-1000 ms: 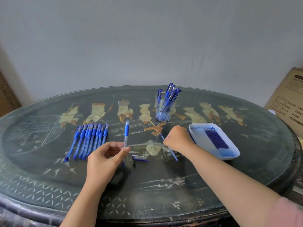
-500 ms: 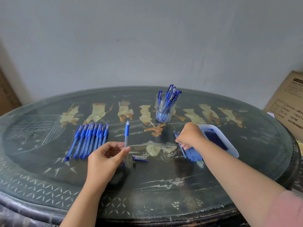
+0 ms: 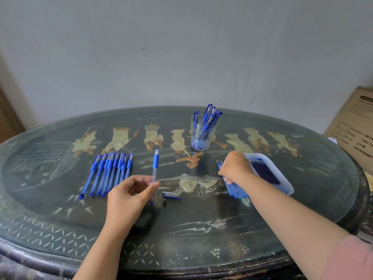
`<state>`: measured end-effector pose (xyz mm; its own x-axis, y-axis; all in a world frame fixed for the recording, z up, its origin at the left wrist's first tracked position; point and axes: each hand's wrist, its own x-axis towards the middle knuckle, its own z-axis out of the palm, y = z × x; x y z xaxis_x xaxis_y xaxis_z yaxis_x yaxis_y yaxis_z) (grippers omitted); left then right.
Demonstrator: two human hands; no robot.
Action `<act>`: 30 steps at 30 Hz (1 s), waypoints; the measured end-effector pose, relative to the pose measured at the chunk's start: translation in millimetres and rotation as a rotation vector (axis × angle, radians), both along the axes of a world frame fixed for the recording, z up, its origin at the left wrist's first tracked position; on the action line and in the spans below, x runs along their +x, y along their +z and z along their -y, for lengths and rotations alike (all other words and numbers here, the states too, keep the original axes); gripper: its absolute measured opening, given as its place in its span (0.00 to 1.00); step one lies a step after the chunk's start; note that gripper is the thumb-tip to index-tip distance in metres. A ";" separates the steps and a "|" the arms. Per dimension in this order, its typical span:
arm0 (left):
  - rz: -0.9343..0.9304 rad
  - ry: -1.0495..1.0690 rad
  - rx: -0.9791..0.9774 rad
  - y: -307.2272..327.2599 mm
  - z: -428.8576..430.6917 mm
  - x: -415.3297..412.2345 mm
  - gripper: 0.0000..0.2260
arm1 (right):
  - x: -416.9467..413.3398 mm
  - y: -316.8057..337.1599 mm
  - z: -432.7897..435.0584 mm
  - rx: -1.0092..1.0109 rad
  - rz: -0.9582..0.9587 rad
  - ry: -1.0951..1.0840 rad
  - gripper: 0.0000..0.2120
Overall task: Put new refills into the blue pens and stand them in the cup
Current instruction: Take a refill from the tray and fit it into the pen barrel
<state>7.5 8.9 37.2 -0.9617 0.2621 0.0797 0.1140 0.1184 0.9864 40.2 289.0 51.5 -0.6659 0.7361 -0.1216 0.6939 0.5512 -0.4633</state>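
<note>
My left hand [image 3: 131, 197] pinches a clear pen barrel with a blue grip [image 3: 155, 168], which points away from me. My right hand [image 3: 235, 168] lies knuckles-up on a pile of blue refills [image 3: 237, 191] at the left edge of a white tray [image 3: 287, 188]. Its fingertips are hidden, so its grip is unclear. Dark blue refills [image 3: 264, 172] lie in the tray. A clear cup [image 3: 201, 136] at the back holds several blue pens. A row of several blue pens [image 3: 111, 174] lies on the left. A loose pen cap [image 3: 171, 196] lies beside my left hand.
A small dark pen part [image 3: 165, 203] lies near the cap. The oval dark table with a glass top [image 3: 201, 239] stands against a grey wall. A cardboard box [image 3: 355, 130] stands at the right, past the table's edge.
My right hand carried a refill from the table's middle rightwards to the pile beside the tray and has stayed there. My left hand and its barrel have not moved.
</note>
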 end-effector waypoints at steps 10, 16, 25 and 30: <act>0.007 0.009 0.014 -2.0 -1.2 -0.5 0.06 | -0.7 -1.4 0.1 0.006 -0.003 0.013 0.03; 0.002 0.002 0.012 -2.2 -0.9 -1.0 0.06 | -0.8 -3.6 -0.2 0.016 0.004 0.035 0.02; 0.004 0.003 0.025 -3.4 -0.5 -1.7 0.06 | -1.1 -2.4 1.2 0.021 0.011 0.042 0.01; -0.003 0.005 0.025 -4.2 -0.2 -1.7 0.06 | -0.9 -1.7 -0.7 0.021 -0.006 0.043 0.03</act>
<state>5.8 9.1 33.1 -0.9629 0.2548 0.0887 0.1160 0.0944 0.9887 39.3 289.7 49.7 -0.6976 0.7092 -0.1023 0.6665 0.5899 -0.4559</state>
